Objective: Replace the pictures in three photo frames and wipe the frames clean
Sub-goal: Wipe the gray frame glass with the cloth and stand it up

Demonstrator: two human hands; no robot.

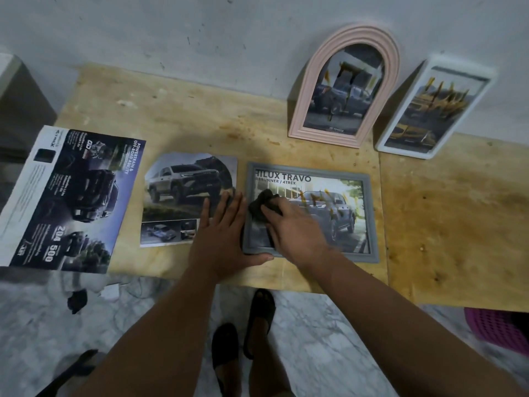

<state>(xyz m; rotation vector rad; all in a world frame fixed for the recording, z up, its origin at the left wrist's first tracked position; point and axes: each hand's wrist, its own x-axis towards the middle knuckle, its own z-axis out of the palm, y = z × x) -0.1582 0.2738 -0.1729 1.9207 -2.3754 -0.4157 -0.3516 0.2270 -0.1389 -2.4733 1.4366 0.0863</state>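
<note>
A grey rectangular photo frame [369,213] lies flat on the wooden table [200,118], holding a truck picture with brown smears on its glass. My right hand [294,227] grips a dark cloth [262,203] and presses it on the left part of the glass. My left hand [223,233] lies flat with straight fingers against the frame's left edge, its thumb along the bottom edge. A pink arched frame [303,110] and a white rectangular frame [435,110] lean on the wall behind, both smeared with brown streaks.
A loose truck picture [183,184] lies left of the grey frame, partly under my left fingers. A large car brochure [65,202] overhangs the table's left front edge. A pink basket [498,330] stands on the marble floor at right; my sandalled feet are below.
</note>
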